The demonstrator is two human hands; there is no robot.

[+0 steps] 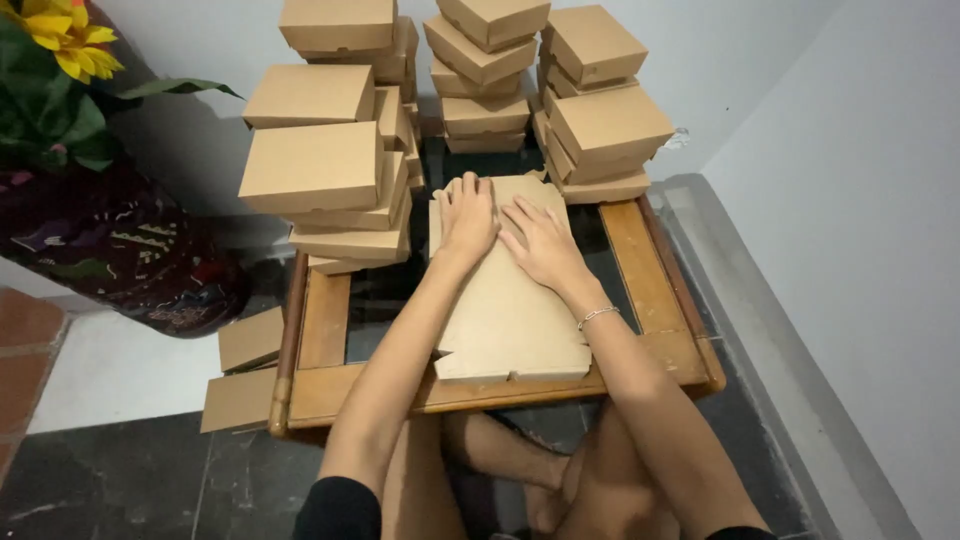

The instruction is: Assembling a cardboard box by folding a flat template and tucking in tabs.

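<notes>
Person is sitting on the floor, legs folded under a low wooden table (660,290) with a dark glass top; both arms are reaching forward over it.

Left hand (467,213) is lying flat, fingers spread a little, palm pressing down on the far end of a flat cardboard blank (505,310); it is holding nothing, only bearing on the sheet. Right hand (540,240) is lying just beside it, also open and flat on the same sheet, fingers pointing toward the left hand; a thin bracelet (597,316) is sitting on that wrist.

The cardboard blank is lying unfolded in the middle of the table, running from the near rail to the far stacks; its near edge is showing notches and tabs and is overlapping the table's front rail.

Folded brown boxes are standing in stacks along the far side — a tall leaning stack at left (325,150), a middle stack (483,70) against the wall, a right stack (600,110); the right stack is touching the sheet's far corner.

Loose cardboard pieces (245,370) are leaning at the table's left corner; a dark patterned vase (120,250) with a yellow flower (65,40) is standing well to the left.
</notes>
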